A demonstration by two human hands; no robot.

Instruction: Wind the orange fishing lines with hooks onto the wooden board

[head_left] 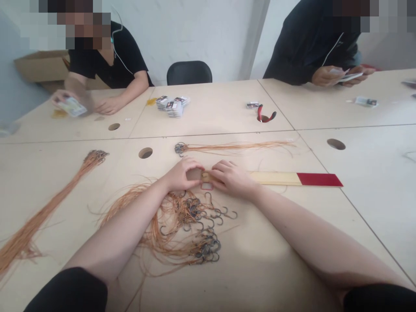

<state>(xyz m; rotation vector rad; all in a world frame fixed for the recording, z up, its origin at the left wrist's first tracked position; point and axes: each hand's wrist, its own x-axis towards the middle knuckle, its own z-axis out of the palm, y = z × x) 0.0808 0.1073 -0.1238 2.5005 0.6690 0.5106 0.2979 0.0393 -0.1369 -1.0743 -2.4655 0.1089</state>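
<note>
A long, flat cream strip (276,178) with a red end section lies across the table in front of me. My right hand (235,180) has its fingers wrapped over the strip's left part. At the strip's left end, the thumb and fingers of my left hand (183,174) are curled in a pinch; what lies between the tips is too small to name. Just below the fingertips is a small red-outlined piece (207,186). Under and in front of my left forearm lies a loose pile of dark fish hooks (208,249) tied to orange lines (159,242).
Another bundle of hooked lines (227,147) lies beyond my hands, and a further bundle (52,206) on the left. Red-handled pliers (266,115) rest at a table hole. Small packs (174,107) are stacked farther back. Two people sit opposite, handling small items; a black chair (189,72) stands between them.
</note>
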